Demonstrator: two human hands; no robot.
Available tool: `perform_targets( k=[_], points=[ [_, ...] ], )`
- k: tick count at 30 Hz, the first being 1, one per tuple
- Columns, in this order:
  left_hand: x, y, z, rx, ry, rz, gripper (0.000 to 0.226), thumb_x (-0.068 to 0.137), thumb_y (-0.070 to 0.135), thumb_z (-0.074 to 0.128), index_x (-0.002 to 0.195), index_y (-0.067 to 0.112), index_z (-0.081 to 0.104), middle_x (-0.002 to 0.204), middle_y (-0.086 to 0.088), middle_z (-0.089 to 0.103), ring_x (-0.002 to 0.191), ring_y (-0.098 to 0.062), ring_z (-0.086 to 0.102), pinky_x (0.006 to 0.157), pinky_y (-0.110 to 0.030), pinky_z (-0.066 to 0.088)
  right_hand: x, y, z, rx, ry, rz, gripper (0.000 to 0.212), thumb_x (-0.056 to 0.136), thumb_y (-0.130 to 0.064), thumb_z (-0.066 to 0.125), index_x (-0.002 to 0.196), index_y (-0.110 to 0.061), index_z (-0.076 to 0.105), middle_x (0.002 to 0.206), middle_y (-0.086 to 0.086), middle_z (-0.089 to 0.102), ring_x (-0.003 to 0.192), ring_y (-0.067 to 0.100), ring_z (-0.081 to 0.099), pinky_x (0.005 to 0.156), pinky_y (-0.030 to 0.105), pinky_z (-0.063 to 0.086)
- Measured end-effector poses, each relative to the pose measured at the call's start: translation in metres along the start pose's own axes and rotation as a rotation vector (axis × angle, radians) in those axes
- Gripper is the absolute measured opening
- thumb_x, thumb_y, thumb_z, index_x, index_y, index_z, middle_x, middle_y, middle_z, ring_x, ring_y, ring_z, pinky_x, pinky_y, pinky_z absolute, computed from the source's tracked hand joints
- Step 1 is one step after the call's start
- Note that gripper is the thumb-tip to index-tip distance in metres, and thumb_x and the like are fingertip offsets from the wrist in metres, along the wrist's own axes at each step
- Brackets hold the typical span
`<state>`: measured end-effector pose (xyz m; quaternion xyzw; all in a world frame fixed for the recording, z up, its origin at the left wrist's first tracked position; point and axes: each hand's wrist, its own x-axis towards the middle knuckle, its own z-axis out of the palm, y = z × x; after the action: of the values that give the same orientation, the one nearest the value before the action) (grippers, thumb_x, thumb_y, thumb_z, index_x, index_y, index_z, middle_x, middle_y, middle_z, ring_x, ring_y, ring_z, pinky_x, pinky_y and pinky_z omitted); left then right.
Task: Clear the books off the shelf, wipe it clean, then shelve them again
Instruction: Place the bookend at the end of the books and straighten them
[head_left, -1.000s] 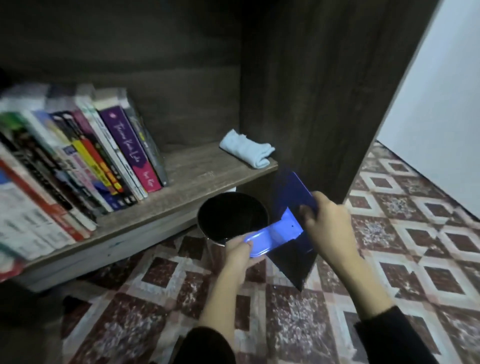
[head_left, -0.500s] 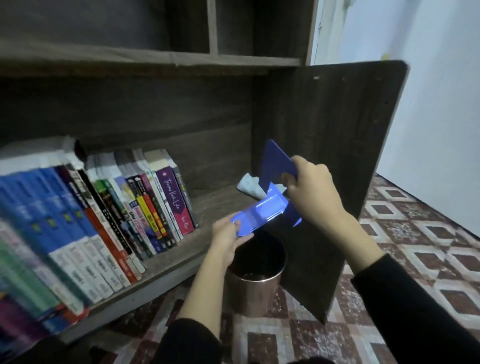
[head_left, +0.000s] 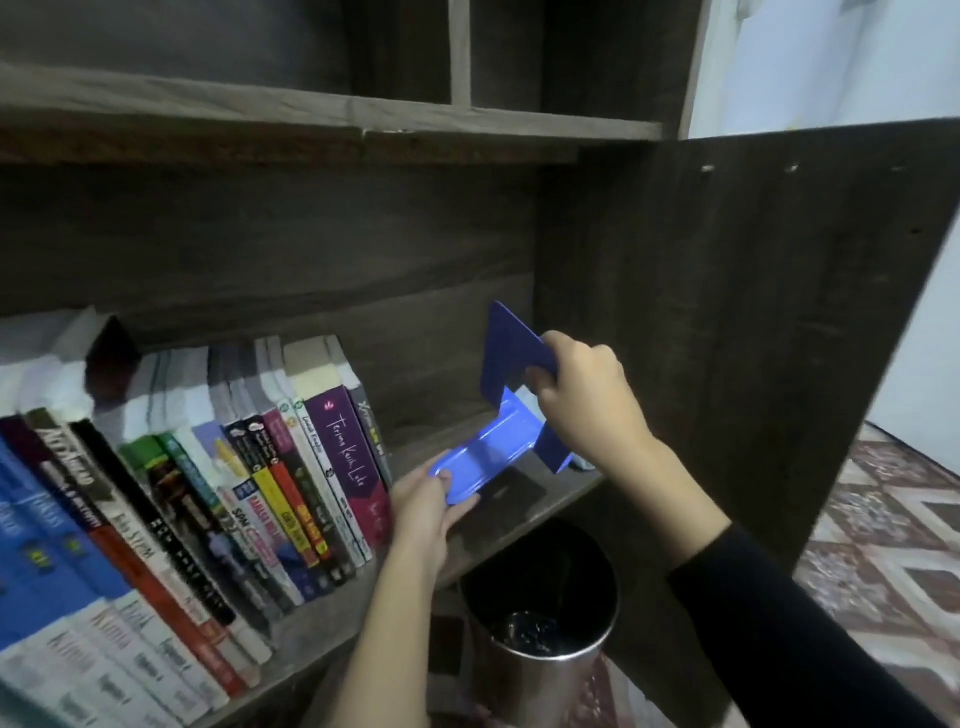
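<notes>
Bookend (head_left: 498, 447) lifted over the shelf (head_left: 566, 491) — left grip (head_left: 423, 506) pinches base, right grip (head_left: 587, 395) clasps upright.

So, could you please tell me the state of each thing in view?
Blue bookend: held over the shelf in both hands.
Left hand: pinches the bookend's flat base.
Right hand: grips its upright plate.
Books: on the shelf, spines out, tilted.
Cloth: on the shelf, mostly hidden behind the bookend.
Bin: on the floor, uncovered.
</notes>
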<state>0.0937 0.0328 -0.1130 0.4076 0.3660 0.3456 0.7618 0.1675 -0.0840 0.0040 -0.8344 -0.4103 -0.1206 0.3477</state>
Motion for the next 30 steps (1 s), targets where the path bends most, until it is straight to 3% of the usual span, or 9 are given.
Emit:
perform_targets(
  k=[5, 8, 11, 13, 14, 18, 22, 25, 30],
  points=[
    [0.030, -0.008, 0.014, 0.041, 0.111, 0.050, 0.034, 0.093, -0.009, 0.037, 0.118, 0.001, 0.058, 0.102, -0.012, 0.060, 0.076, -0.018, 0.059, 0.046, -0.019, 0.052, 0.038, 0.012, 0.021, 0.051, 0.017, 0.028, 0.015, 0.084, -0.014, 0.053, 0.097, -0.011, 0.061, 0.086, 0.016, 0.063, 0.085, 0.038, 0.058, 0.073, 0.043, 0.049],
    [0.039, -0.017, 0.019, 0.069, 0.194, 0.080, 0.036, 0.093, -0.008, 0.037, 0.123, 0.001, 0.054, 0.107, -0.013, 0.059, 0.086, -0.023, 0.059, 0.048, -0.018, 0.052, 0.056, 0.015, 0.032, 0.082, -0.036, 0.036, 0.021, 0.081, -0.015, 0.055, 0.101, -0.010, 0.060, 0.089, 0.015, 0.063, 0.084, 0.037, 0.061, 0.076, 0.049, 0.052],
    [0.049, -0.025, 0.019, 0.083, 0.246, 0.127, 0.038, 0.092, -0.010, 0.038, 0.122, 0.007, 0.055, 0.110, -0.015, 0.058, 0.095, -0.026, 0.060, 0.061, -0.027, 0.056, 0.062, 0.020, 0.042, 0.108, -0.014, 0.050, 0.024, 0.082, -0.009, 0.053, 0.105, -0.008, 0.059, 0.092, 0.016, 0.063, 0.084, 0.036, 0.060, 0.073, 0.042, 0.050],
    [0.054, -0.028, 0.016, 0.315, 0.339, 0.214, 0.040, 0.089, -0.007, 0.042, 0.118, 0.014, 0.059, 0.115, -0.017, 0.062, 0.105, -0.030, 0.061, 0.084, -0.038, 0.054, 0.061, 0.024, 0.050, 0.130, -0.005, 0.053, 0.029, 0.083, -0.005, 0.051, 0.110, -0.007, 0.061, 0.097, 0.019, 0.063, 0.090, 0.036, 0.058, 0.070, 0.035, 0.043],
    [0.052, -0.029, 0.014, 0.513, 0.380, 0.239, 0.040, 0.088, -0.006, 0.044, 0.120, 0.014, 0.061, 0.117, -0.016, 0.063, 0.109, -0.031, 0.060, 0.091, -0.035, 0.049, 0.060, 0.025, 0.055, 0.140, -0.003, 0.060, 0.033, 0.085, -0.003, 0.050, 0.115, -0.008, 0.062, 0.102, 0.019, 0.063, 0.095, 0.036, 0.057, 0.070, 0.032, 0.040],
    [0.044, -0.041, 0.009, 1.010, 0.345, 0.433, 0.047, 0.086, -0.007, 0.044, 0.131, 0.002, 0.052, 0.131, -0.017, 0.054, 0.126, -0.029, 0.046, 0.106, -0.029, 0.032, 0.058, 0.028, 0.072, 0.159, -0.030, 0.066, 0.038, 0.087, 0.000, 0.047, 0.122, -0.007, 0.061, 0.112, 0.022, 0.063, 0.107, 0.038, 0.054, 0.079, 0.036, 0.042],
    [0.048, -0.055, 0.005, 1.421, 0.245, 0.452, 0.055, 0.091, 0.003, 0.048, 0.144, 0.005, 0.033, 0.150, -0.008, 0.034, 0.144, -0.027, 0.015, 0.118, -0.035, 0.014, 0.055, 0.030, 0.082, 0.171, -0.014, 0.089, 0.037, 0.088, 0.001, 0.046, 0.121, -0.007, 0.061, 0.109, 0.023, 0.063, 0.103, 0.040, 0.057, 0.083, 0.045, 0.048],
    [0.047, -0.053, 0.007, 1.547, 0.238, 0.460, 0.054, 0.091, 0.004, 0.044, 0.144, 0.007, 0.034, 0.150, -0.007, 0.034, 0.144, -0.027, 0.017, 0.118, -0.036, 0.010, 0.054, 0.028, 0.090, 0.155, -0.017, 0.074, 0.035, 0.089, -0.001, 0.046, 0.121, -0.006, 0.059, 0.107, 0.025, 0.062, 0.102, 0.043, 0.056, 0.085, 0.048, 0.048],
    [0.053, -0.052, 0.006, 1.469, 0.328, 0.425, 0.042, 0.090, 0.007, 0.049, 0.132, 0.012, 0.052, 0.142, -0.005, 0.046, 0.133, -0.024, 0.038, 0.109, -0.031, 0.032, 0.043, 0.035, 0.098, 0.287, 0.028, 0.091, 0.026, 0.094, -0.013, 0.053, 0.118, -0.007, 0.059, 0.102, 0.019, 0.066, 0.098, 0.035, 0.058, 0.081, 0.038, 0.042]
  ],
)
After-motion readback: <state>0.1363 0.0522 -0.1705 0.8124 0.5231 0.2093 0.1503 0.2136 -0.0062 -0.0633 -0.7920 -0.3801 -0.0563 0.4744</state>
